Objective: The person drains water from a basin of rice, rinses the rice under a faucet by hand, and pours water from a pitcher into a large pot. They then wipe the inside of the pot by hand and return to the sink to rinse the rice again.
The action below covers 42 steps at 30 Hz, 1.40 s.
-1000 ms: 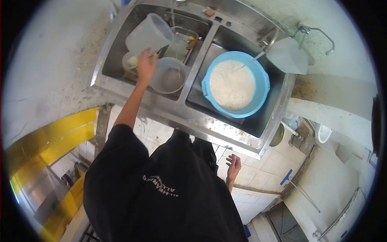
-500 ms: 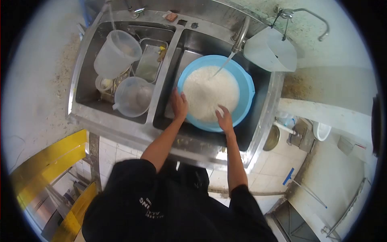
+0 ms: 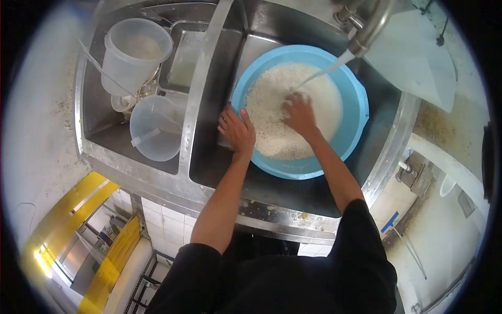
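Observation:
A light blue basin (image 3: 356, 118) sits in the right sink, holding whitish grains (image 3: 277, 131) in cloudy water. Water runs into it from the tap (image 3: 372, 29). My left hand (image 3: 238, 129) rests against the basin's left rim, its fingers spread on the outside and the thumb near the edge. Over the middle of the grains is my right hand (image 3: 300, 112), its fingertips at the surface close to where the stream lands. Those fingers are blurred, and whether they hold grains is hidden.
In the left sink stand a translucent bucket (image 3: 130, 63), a clear plastic jug (image 3: 157, 131) and a metal tray (image 3: 185, 57). A steel divider (image 3: 196, 94) separates the sinks. A white plastic sheet-like piece (image 3: 418, 57) is at the upper right.
My right hand has moved from the basin's near edge to the middle of the grains. My left hand stays at the left rim. The view has shifted closer to the basin.

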Each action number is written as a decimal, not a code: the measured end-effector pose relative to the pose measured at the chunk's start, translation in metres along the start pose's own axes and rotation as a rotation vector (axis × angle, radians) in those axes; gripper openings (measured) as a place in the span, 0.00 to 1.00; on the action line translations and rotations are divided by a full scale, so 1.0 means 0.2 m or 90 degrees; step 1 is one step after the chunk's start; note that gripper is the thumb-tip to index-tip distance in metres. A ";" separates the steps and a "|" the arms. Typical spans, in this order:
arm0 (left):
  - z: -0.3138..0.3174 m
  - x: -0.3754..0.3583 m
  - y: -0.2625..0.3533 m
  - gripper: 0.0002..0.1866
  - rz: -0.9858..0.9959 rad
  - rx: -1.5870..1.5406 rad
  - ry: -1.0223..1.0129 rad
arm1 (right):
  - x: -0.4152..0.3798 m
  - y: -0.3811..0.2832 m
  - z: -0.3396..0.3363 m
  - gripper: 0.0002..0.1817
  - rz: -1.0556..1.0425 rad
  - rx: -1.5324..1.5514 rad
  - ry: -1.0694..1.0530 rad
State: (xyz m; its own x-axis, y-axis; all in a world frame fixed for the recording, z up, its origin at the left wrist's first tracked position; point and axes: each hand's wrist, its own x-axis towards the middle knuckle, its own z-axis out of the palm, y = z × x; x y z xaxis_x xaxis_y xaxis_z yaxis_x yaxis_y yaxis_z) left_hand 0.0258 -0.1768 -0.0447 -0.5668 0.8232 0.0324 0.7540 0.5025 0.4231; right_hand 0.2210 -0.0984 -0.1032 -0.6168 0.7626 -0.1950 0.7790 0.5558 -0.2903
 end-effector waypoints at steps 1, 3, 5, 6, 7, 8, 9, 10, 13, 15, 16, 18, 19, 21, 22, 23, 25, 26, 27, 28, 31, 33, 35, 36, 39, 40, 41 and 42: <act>0.00 0.00 0.00 0.25 -0.013 -0.004 -0.010 | -0.04 0.09 -0.03 0.26 0.041 0.060 0.048; -0.01 0.01 0.01 0.25 -0.020 -0.011 -0.008 | 0.00 0.20 -0.08 0.26 0.074 0.116 0.091; -0.01 -0.01 0.00 0.25 -0.031 -0.012 -0.019 | 0.14 0.30 -0.08 0.27 0.139 0.192 0.271; 0.00 -0.02 -0.01 0.25 -0.025 -0.007 -0.015 | 0.27 0.30 -0.07 0.28 0.122 0.230 0.248; 0.02 0.00 -0.01 0.25 -0.016 -0.003 -0.005 | 0.41 0.26 -0.07 0.30 0.101 0.267 0.231; 0.03 0.02 -0.01 0.25 -0.018 -0.002 -0.004 | 0.49 0.15 -0.09 0.34 0.160 0.171 0.116; 0.02 0.02 -0.01 0.25 -0.021 -0.012 -0.001 | 0.55 0.03 -0.11 0.37 0.217 0.078 -0.004; 0.02 0.00 -0.01 0.24 -0.024 -0.022 -0.002 | 0.59 -0.03 -0.12 0.37 0.217 0.082 -0.014; 0.03 0.00 -0.01 0.24 -0.034 0.010 -0.017 | 0.59 -0.05 -0.10 0.42 0.147 0.029 -0.139; 0.01 0.00 0.00 0.24 -0.033 0.002 -0.024 | 0.53 -0.02 -0.05 0.38 0.063 0.073 -0.390; 0.01 0.01 -0.01 0.25 -0.033 0.000 -0.031 | 0.44 -0.04 -0.10 0.36 0.018 0.038 -0.375; 0.00 0.02 -0.01 0.24 -0.038 -0.009 -0.035 | 0.27 -0.01 -0.19 0.35 -0.034 0.075 -0.387; 0.00 0.01 -0.01 0.24 -0.043 -0.023 -0.040 | 0.22 0.05 -0.22 0.36 -0.042 0.144 -0.411; 0.02 0.02 -0.01 0.23 -0.041 -0.016 -0.028 | 0.21 0.21 -0.25 0.32 0.009 0.176 -0.214; 0.02 0.00 -0.01 0.22 -0.036 -0.002 -0.020 | 0.22 0.26 -0.24 0.28 0.060 0.214 -0.015; 0.02 -0.01 -0.01 0.22 -0.039 -0.001 -0.021 | 0.28 0.30 -0.21 0.28 0.059 0.215 -0.018; 0.02 0.01 0.00 0.22 -0.032 -0.003 -0.005 | 0.48 0.38 -0.11 0.31 0.056 0.470 0.013; 0.02 0.01 -0.02 0.22 -0.033 0.003 -0.008 | 0.57 0.37 -0.04 0.31 0.057 0.477 0.011; 0.04 0.01 -0.02 0.22 -0.031 0.005 -0.002 | 0.66 0.32 0.03 0.38 0.149 0.418 -0.111; 0.04 0.00 -0.03 0.22 -0.029 0.004 0.003 | 0.70 0.26 0.08 0.44 0.238 0.354 -0.233; 0.03 0.00 -0.02 0.23 -0.034 -0.027 -0.015 | 0.73 0.09 -0.12 0.43 0.081 0.428 -0.466; 0.03 0.01 -0.01 0.23 -0.029 -0.024 -0.009 | 0.68 0.07 -0.04 0.41 0.022 0.340 -0.572; 0.03 0.00 -0.02 0.22 -0.031 -0.022 -0.010 | 0.53 0.02 -0.08 0.37 -0.024 0.166 -0.591; 0.03 0.00 -0.02 0.22 -0.028 -0.017 -0.012 | 0.42 -0.02 -0.18 0.34 -0.067 0.102 -0.577; 0.02 0.01 -0.02 0.22 -0.035 -0.014 -0.008 | 0.23 0.09 -0.29 0.31 -0.091 0.259 -0.422; 0.02 0.01 -0.01 0.22 -0.029 -0.013 -0.007 | 0.25 0.09 -0.28 0.31 -0.093 0.255 -0.425; 0.02 -0.01 -0.01 0.22 -0.033 -0.015 -0.010 | 0.27 0.09 -0.26 0.28 0.016 0.420 -0.296; 0.01 -0.01 -0.01 0.22 -0.033 -0.012 -0.014 | 0.32 0.08 -0.23 0.25 0.124 0.580 -0.154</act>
State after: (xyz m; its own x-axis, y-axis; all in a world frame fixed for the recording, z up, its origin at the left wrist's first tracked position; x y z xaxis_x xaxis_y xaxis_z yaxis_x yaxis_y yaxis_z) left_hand 0.0265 -0.1781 -0.0477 -0.5978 0.8016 -0.0096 0.7171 0.5401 0.4406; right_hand 0.1996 -0.0246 -0.0780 -0.5720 0.6692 -0.4743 0.5460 -0.1208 -0.8290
